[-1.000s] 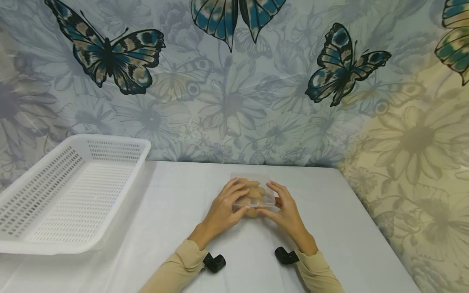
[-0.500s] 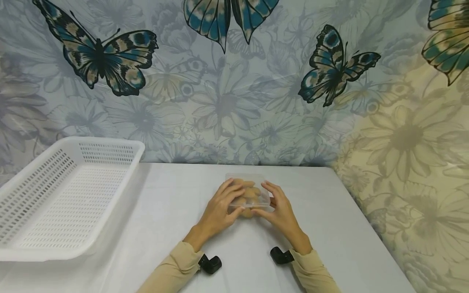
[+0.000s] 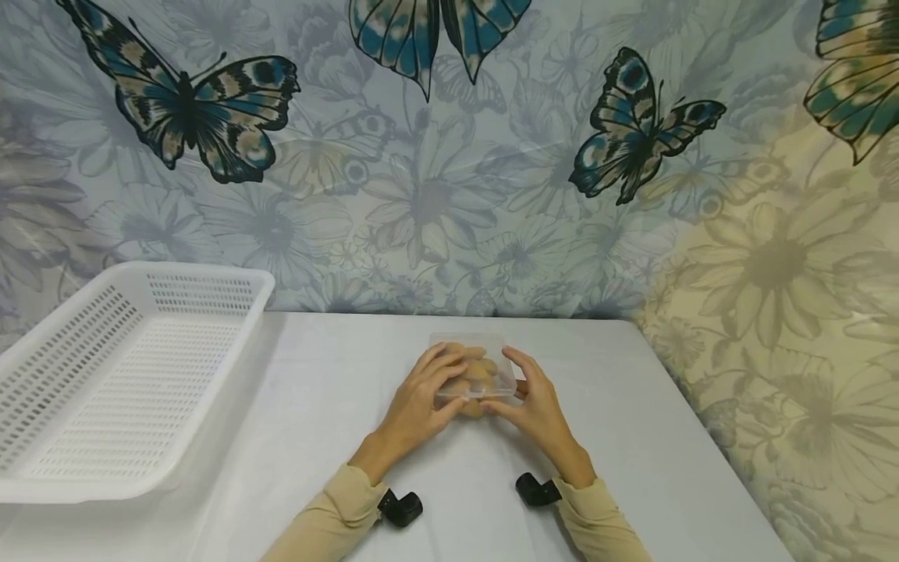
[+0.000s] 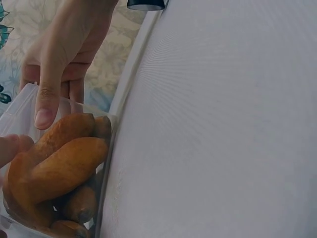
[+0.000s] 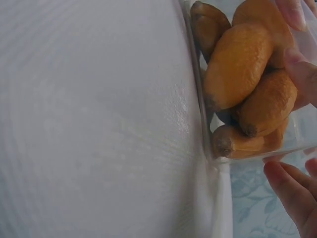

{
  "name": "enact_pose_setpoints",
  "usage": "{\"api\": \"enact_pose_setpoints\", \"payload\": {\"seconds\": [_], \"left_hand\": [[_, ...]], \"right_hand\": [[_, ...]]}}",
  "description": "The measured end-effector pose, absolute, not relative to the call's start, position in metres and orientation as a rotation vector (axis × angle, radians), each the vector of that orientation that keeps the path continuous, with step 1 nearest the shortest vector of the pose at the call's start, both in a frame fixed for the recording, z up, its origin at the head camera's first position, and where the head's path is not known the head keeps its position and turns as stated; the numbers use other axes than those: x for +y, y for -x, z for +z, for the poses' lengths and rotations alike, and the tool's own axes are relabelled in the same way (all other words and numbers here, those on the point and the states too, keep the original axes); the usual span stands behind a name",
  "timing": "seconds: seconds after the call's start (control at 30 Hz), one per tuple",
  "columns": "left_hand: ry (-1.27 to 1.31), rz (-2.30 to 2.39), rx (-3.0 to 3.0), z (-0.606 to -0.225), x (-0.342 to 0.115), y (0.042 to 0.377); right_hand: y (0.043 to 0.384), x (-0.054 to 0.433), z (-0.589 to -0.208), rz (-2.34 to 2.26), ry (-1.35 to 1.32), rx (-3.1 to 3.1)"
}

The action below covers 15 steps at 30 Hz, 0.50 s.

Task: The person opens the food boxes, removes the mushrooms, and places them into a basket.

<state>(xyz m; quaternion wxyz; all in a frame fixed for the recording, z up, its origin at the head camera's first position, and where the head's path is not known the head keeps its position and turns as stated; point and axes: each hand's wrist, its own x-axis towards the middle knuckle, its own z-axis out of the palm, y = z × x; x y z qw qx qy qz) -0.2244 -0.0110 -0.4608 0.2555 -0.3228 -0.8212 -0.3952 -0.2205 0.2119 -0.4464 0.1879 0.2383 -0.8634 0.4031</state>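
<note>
A clear plastic box [image 3: 507,387] holds several oblong, orange-brown pieces [image 5: 240,64] with darker tips; their exact kind is unclear. It appears to rest on the white table. My left hand [image 3: 416,396] grips the box's left side, its fingers spread over the top and its thumb at the front. On the other side my right hand [image 3: 539,402] holds the box, thumb along the front and fingers at the right side. The left wrist view shows the right thumb [image 4: 45,101] against the front wall. The box's back is hidden from both wrist cameras.
A large white perforated plastic basket [image 3: 168,375] stands on the left of the table [image 3: 337,351]. A wall covering with butterflies and flowers [image 3: 428,203] rises behind the table. Each wrist wears a small black camera [image 3: 400,509].
The whole head view has shifted slightly, so everything sits a little further left. Both hands keep nearly the same hold on the box.
</note>
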Motion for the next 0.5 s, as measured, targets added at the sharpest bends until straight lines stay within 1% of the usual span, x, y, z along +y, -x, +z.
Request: {"api": "enact_pose_setpoints", "payload": {"seconds": [0.33, 0.5], "left_hand": [[0.84, -1.04, -2.188, -0.4627, -0.0116, 0.2252], [0.816, -1.08, -2.168, -0.4553, -0.0103, 0.2255]], "right_hand": [[0.2201, 0.2086, -0.4473, 1.222, -0.669, -2.398], [0.2188, 0.2061, -0.4458, 1.226, -0.644, -2.43]]}}
